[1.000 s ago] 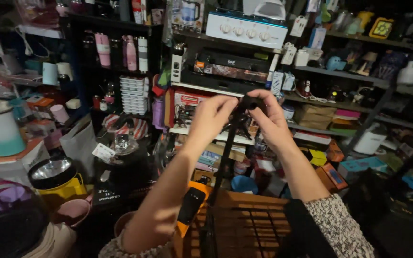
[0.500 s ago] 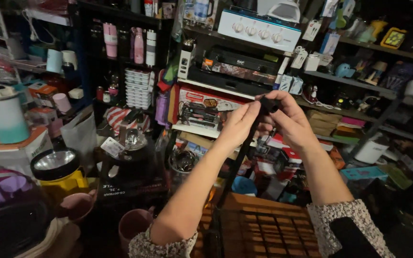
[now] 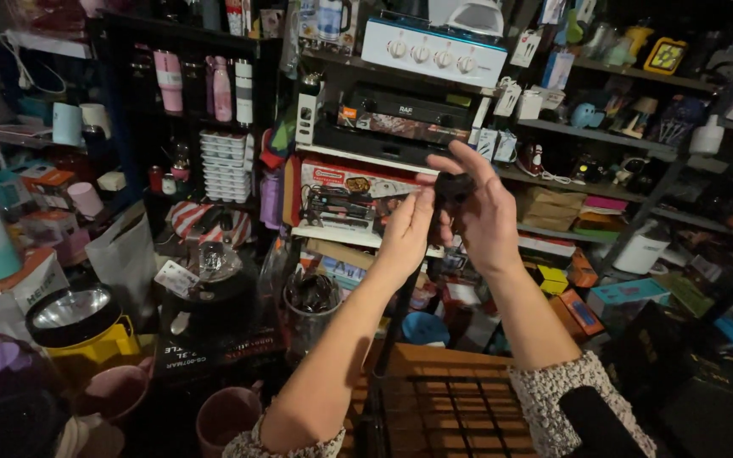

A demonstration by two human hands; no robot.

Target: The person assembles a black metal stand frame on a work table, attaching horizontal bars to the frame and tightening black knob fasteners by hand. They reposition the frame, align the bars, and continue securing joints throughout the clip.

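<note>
Shelves [image 3: 629, 136] crowded with boxed appliances and small goods fill the dim background, among them a white stove [image 3: 434, 51] with a row of knobs and a long printed box [image 3: 358, 195]. Below, a slatted wooden crate [image 3: 460, 407] sits between the raised forearms. At lower left a yellow lantern [image 3: 82, 326] with a shiny round reflector stands beside a glass jar [image 3: 311, 305] holding dark items that cannot be made out. Both hands are lifted in front of the shelves. The right hand [image 3: 485, 212] is wrapped around a small black piece [image 3: 451, 188] at the top of a thin black pole [image 3: 400, 305], fingers half spread. The left hand [image 3: 405, 231] is just beside it, fingertips together pinching at the same piece from the left.
</note>
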